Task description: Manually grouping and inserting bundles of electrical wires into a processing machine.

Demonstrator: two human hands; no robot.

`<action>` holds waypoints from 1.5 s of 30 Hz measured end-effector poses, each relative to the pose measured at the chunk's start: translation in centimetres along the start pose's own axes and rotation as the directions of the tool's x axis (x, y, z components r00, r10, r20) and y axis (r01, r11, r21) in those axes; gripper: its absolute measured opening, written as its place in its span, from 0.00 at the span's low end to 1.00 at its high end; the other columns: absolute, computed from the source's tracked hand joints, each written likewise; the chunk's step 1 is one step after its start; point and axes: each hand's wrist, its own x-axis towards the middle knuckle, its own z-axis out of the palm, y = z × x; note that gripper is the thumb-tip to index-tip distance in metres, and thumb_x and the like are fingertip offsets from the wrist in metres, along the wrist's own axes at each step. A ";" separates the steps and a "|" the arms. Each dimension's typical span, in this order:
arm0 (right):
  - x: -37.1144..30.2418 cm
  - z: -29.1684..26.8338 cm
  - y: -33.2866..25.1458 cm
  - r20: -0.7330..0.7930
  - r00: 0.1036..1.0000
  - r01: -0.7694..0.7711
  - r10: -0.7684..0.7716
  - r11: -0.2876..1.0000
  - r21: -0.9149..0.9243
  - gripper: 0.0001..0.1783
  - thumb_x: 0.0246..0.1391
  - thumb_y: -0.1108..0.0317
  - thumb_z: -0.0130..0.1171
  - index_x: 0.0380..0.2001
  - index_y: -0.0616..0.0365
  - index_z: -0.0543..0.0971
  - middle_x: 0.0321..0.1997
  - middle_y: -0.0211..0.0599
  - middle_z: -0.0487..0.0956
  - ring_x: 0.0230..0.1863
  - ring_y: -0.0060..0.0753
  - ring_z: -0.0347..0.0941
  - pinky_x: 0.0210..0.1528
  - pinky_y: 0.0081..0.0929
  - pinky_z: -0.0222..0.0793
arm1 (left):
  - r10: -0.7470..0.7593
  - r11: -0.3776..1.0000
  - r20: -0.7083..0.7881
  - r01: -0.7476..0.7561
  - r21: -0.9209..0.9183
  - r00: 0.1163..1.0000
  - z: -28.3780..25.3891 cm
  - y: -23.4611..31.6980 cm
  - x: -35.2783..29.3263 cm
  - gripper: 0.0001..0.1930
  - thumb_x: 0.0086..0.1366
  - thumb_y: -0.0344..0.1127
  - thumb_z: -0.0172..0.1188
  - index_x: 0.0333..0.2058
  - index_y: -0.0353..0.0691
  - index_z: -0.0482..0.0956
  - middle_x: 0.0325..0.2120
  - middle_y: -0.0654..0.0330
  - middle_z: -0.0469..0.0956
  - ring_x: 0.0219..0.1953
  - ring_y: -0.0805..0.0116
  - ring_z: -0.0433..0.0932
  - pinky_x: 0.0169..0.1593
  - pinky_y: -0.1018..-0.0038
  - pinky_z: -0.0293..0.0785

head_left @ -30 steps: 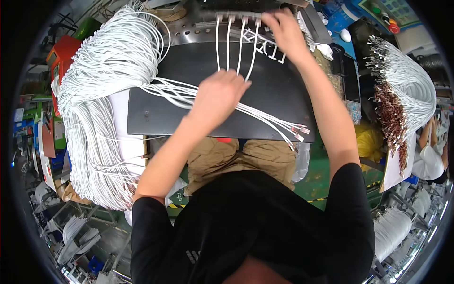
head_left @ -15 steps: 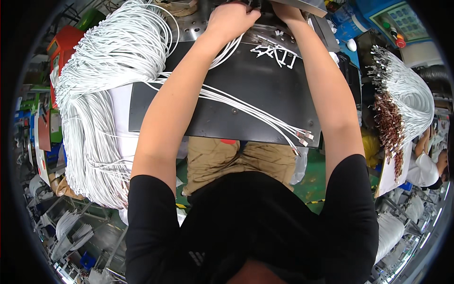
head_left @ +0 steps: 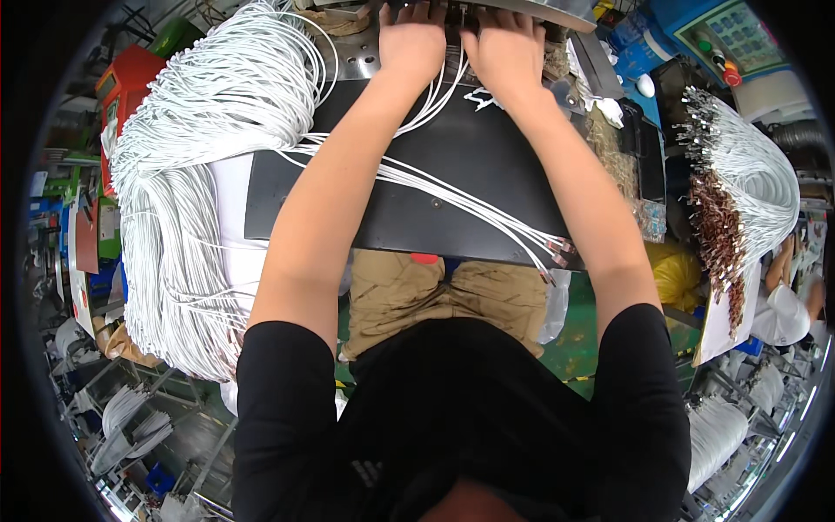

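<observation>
Both my hands are at the top of the head view, at the front of a metal machine [head_left: 557,7]. My left hand [head_left: 412,45] reaches forward with its fingers stretched out, their tips partly hidden under the machine's edge. To its right, my right hand [head_left: 506,56] lies palm down, fingers forward and thumb apart. Several white cables [head_left: 435,103] run up between the hands toward the machine. What the fingertips touch is hidden. The cables' other ends, with small metal connectors [head_left: 561,248], lie at the black board's [head_left: 409,213] front right edge. White plastic scraps [head_left: 481,97] show beside my right wrist.
A large bundle of white cables [head_left: 217,96] hangs at the left, before a red box [head_left: 130,74]. Another cable bundle [head_left: 752,187] with metal and brown ends lies at the right. A blue machine with a panel [head_left: 731,43] stands far right.
My right hand has moved left and nearer, toward my left hand, and now covers most of the white scraps. My left hand has turned, its fingers now pointing forward.
</observation>
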 end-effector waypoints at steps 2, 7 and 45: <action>-1.3 1.9 1.3 0.180 0.981 -0.069 0.077 0.996 -0.048 0.17 0.60 0.60 0.57 0.47 0.58 0.81 0.43 0.49 0.80 0.49 0.52 0.75 0.54 0.43 0.70 | 0.015 0.999 -0.037 -0.013 0.052 0.999 0.8 0.3 0.5 0.28 0.65 0.38 0.49 0.63 0.36 0.69 0.62 0.46 0.69 0.68 0.52 0.63 0.73 0.51 0.48; -2.1 1.8 3.7 0.245 0.964 -0.129 0.106 0.988 0.079 0.21 0.60 0.60 0.58 0.53 0.58 0.79 0.46 0.51 0.81 0.51 0.55 0.76 0.54 0.45 0.71 | 0.028 0.998 -0.036 -0.030 -0.056 0.999 0.9 0.0 -0.5 0.30 0.66 0.40 0.50 0.66 0.38 0.66 0.67 0.46 0.64 0.72 0.50 0.56 0.75 0.52 0.42; -30.1 -20.6 -5.1 0.871 0.071 -0.997 0.486 0.003 0.079 0.16 0.64 0.71 0.51 0.30 0.72 0.84 0.32 0.44 0.85 0.37 0.33 0.83 0.44 0.30 0.78 | -0.613 -0.346 0.749 0.766 -0.541 0.252 -12.3 -4.4 -34.8 0.10 0.68 0.33 0.49 0.29 0.35 0.74 0.27 0.53 0.79 0.31 0.64 0.81 0.40 0.70 0.78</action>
